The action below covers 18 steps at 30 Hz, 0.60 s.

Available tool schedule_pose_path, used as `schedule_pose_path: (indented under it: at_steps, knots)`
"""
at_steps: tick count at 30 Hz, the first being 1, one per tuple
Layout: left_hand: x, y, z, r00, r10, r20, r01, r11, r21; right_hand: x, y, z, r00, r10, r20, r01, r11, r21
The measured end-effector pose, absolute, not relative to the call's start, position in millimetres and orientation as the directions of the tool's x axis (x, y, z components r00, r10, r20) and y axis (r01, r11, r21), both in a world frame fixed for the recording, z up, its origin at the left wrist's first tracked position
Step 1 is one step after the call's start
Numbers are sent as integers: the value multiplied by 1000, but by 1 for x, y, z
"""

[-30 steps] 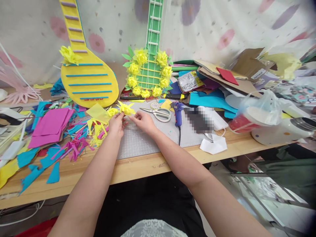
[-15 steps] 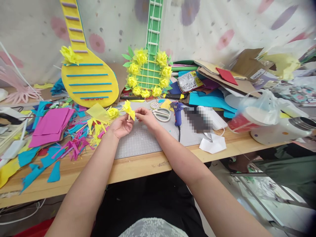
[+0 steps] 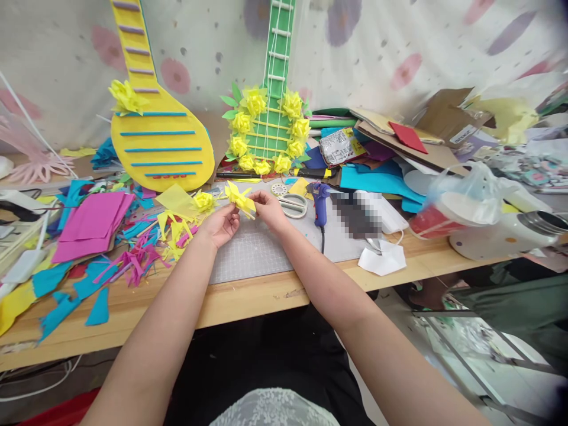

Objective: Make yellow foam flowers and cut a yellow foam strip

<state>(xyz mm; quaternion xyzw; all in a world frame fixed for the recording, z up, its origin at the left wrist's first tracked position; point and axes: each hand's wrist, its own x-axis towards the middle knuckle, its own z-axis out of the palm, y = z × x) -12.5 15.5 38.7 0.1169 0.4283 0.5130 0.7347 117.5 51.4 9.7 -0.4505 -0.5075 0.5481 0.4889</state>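
Between my two hands, above the grey cutting mat [image 3: 248, 257], is a yellow paper flower [image 3: 240, 197] with spread petals. My left hand [image 3: 220, 226] has its fingers curled and pinches the flower's left side. At its right edge, the fingertips of my right hand [image 3: 268, 208] grip a petal. A second yellow paper flower [image 3: 203, 202] lies just left of my hands, near a flat yellow sheet [image 3: 176, 200]. Scissors with pale handles [image 3: 294, 205] and a blue glue gun [image 3: 319, 204] lie right of my right hand.
Behind stand a yellow paper lute [image 3: 164, 142] and a green one [image 3: 271, 136] ringed with yellow flowers. Magenta sheets [image 3: 91, 228] and blue scraps [image 3: 97, 307] cover the left. A bagged cup [image 3: 448, 210] and a white bottle [image 3: 488, 239] are at right, near a white mask [image 3: 382, 257].
The flower has shifted slightly right and turned, so its petals now spread wider towards my right hand. Both hands have moved a little to the right with it.
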Motion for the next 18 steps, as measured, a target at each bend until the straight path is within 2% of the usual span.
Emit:
schedule_pose_path:
  at_steps: [8,12,15,18]
  knots:
    - [-10,15,41,141,883,-448,-668,419,615,118,49,15,-102,994,-36,-104,-47,-993]
    - [-8,16,40,84,882,-465,-676,393,623,118,48,16,-104,992,-77,-117,-89,-989]
    - [-7,17,40,21,880,-474,-692,355,629,119,44,19,-154,977,-149,-230,-182,-956]
    - [-8,18,40,-26,888,-459,-699,312,643,120,39,24,-319,918,-235,-369,-348,-862]
